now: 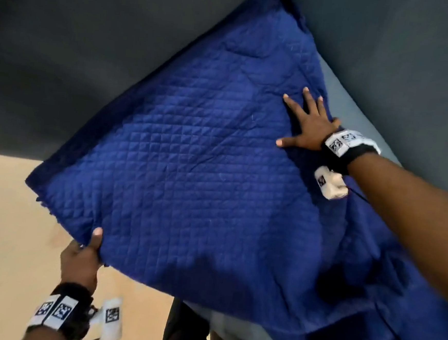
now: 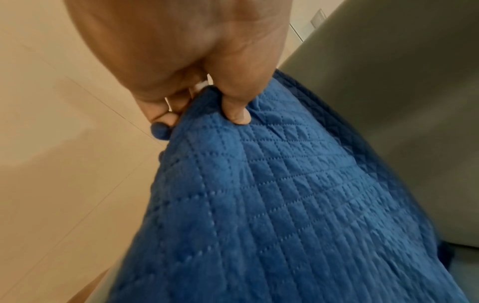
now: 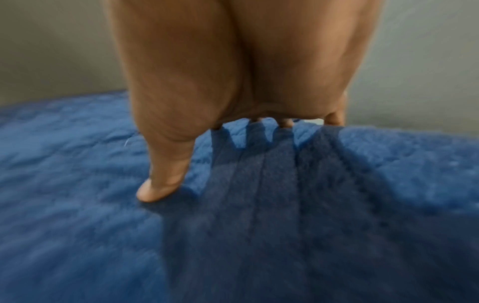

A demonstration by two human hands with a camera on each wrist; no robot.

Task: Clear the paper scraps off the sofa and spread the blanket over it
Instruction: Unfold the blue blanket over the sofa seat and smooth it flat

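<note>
A blue quilted blanket (image 1: 192,154) lies spread over the seat of a grey sofa (image 1: 356,105), one corner reaching up toward the backrest. My left hand (image 1: 84,255) pinches the blanket's front edge, thumb on top, and in the left wrist view the left hand (image 2: 207,98) has its fingers curled under the blanket (image 2: 285,194). My right hand (image 1: 305,124) lies flat with spread fingers on the blanket's right part. In the right wrist view the right hand (image 3: 233,127) presses down on the blanket (image 3: 77,184). No paper scraps show.
The sofa's dark grey backrest (image 1: 79,51) runs along the top and right. A beige tiled floor (image 1: 6,233) lies at the lower left, off the sofa's front edge. A bare strip of the lighter seat cushion (image 1: 232,328) shows below the blanket.
</note>
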